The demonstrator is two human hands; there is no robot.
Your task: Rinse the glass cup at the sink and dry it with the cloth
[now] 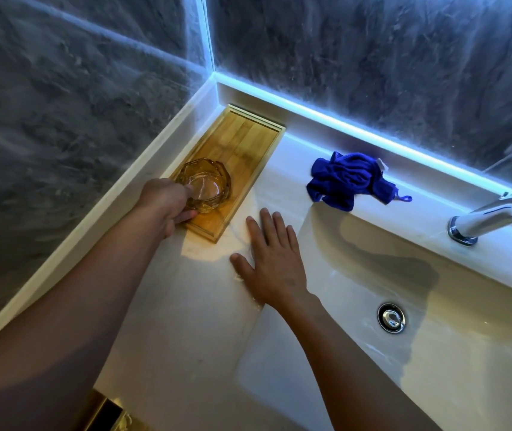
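The left hand (164, 203) has its fingers clamped on the glass cup (203, 185), which sits on the wooden tray (242, 144) at nine o'clock of the sink (435, 353); the right hand (272, 259) lies flat, fingers apart, probably bracing on the tabletop (186, 321); the cloth (348, 178) waits at twelve

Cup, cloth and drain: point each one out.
Cup (206, 186): head view, on its clear inner bottom.
Cloth (346, 175): head view, on its crumpled middle.
Drain (391, 317): head view, on the chrome plug.
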